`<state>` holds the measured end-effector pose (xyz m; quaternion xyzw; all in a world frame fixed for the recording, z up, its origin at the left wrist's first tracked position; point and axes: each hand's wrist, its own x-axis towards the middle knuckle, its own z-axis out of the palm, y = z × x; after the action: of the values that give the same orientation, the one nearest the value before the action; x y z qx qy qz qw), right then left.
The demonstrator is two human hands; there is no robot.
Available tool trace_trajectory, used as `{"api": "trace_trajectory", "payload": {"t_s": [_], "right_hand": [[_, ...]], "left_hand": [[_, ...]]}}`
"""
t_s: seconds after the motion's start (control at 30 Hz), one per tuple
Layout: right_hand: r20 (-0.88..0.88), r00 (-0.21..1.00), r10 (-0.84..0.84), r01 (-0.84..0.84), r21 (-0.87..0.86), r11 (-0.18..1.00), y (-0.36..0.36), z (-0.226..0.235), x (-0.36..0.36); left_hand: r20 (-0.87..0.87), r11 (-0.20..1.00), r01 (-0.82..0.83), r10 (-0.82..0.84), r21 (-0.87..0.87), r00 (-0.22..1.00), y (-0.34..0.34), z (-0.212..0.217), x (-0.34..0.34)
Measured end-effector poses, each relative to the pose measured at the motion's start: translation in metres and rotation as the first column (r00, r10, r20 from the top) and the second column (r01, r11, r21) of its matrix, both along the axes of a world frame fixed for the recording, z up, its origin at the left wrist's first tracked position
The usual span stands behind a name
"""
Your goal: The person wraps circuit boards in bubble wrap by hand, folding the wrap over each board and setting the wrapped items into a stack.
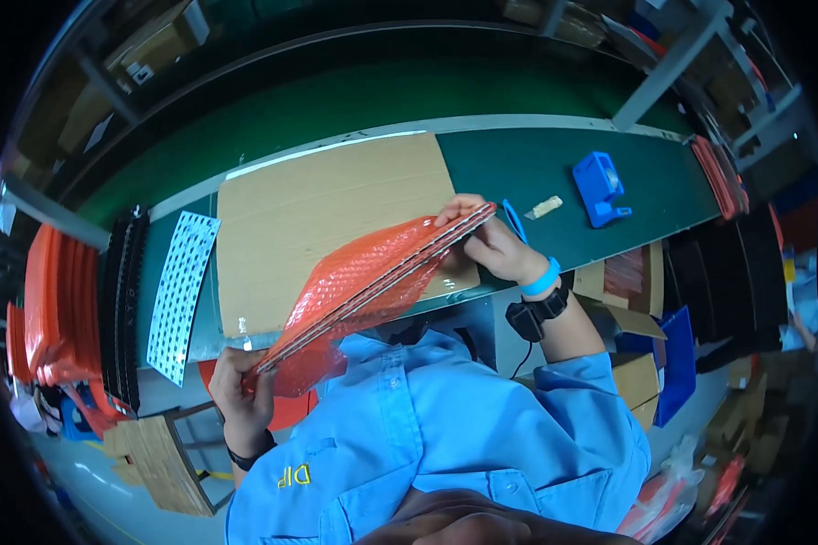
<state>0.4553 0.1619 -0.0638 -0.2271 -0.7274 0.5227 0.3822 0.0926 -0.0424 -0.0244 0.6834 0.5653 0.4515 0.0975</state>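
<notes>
Green workbench (pixel 536 163) bearing a flat tan cardboard sheet (pixel 336 191); over the sheet's near side, a long red bubble-wrap pouch (pixel 364 263) slants between the left hand (pixel 243 386), nearer the body, and right hand (pixel 495 238), farther out; each pinches one end.

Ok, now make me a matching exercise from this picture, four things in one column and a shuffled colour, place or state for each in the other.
1. Bubble wrap
2. Tape dispenser
3. Cardboard sheet
4. Patterned sheet

A. Tan, lying flat
B. White with dark marks, at the left
C. Gripped by the left hand and right hand
D. Blue, on the right of the green bench

Pairs: 1-C, 2-D, 3-A, 4-B
</notes>
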Motion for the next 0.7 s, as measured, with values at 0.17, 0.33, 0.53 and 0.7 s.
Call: {"api": "trace_trajectory", "payload": {"t_s": [0.17,0.33,0.53,0.7], "right_hand": [[0.115,0.98,-0.16,0.15,0.088,0.985,-0.003,0.0,0.002],[0.149,0.989,-0.002,-0.005,0.041,0.999,0.003,0.029,0.0],[0.142,0.986,-0.082,0.043,0.262,0.964,0.004,0.187,0.015],[0.256,0.94,-0.224,0.124,0.355,0.927,0.025,0.276,0.029]], "left_hand": [[-0.008,0.999,-0.023,0.023,-0.022,1.0,-0.001,0.0,0.0],[0.114,0.998,-0.028,0.034,-0.058,0.993,-0.004,-0.003,-0.017],[0.318,0.94,0.108,0.0,-0.322,0.948,0.004,0.012,-0.019],[0.083,0.73,-0.005,0.084,-0.684,0.993,-0.039,-0.073,-0.062]]}}
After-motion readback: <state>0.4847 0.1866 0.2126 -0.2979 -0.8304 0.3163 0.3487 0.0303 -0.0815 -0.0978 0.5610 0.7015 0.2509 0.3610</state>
